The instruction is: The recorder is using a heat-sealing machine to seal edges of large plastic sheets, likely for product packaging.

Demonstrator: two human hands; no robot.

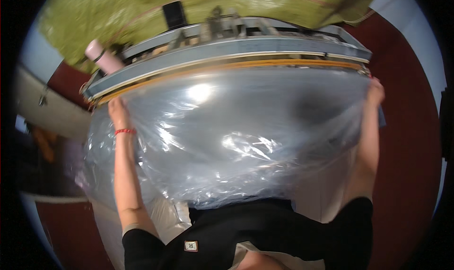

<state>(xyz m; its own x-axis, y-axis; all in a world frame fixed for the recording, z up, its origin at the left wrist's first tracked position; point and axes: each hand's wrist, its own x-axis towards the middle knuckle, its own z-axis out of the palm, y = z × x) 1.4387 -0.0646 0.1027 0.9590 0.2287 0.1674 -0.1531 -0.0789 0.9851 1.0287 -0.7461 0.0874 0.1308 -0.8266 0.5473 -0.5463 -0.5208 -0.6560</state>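
Red floor (406, 166) shows on both sides of me. Nearest, a big clear plastic sheet (236, 142) billows against my chest. My left hand (118, 111) and right hand (376, 91) each pinch its upper corners closed, stretched along the long grey machine bar (227, 57). Beyond, a pink bottle (104, 57) and green cloth (142, 15).

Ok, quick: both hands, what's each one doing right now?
Left hand: closed on the left edge of the clear plastic sheet.
Right hand: closed on the sheet's right edge, beside the grey machine bar.
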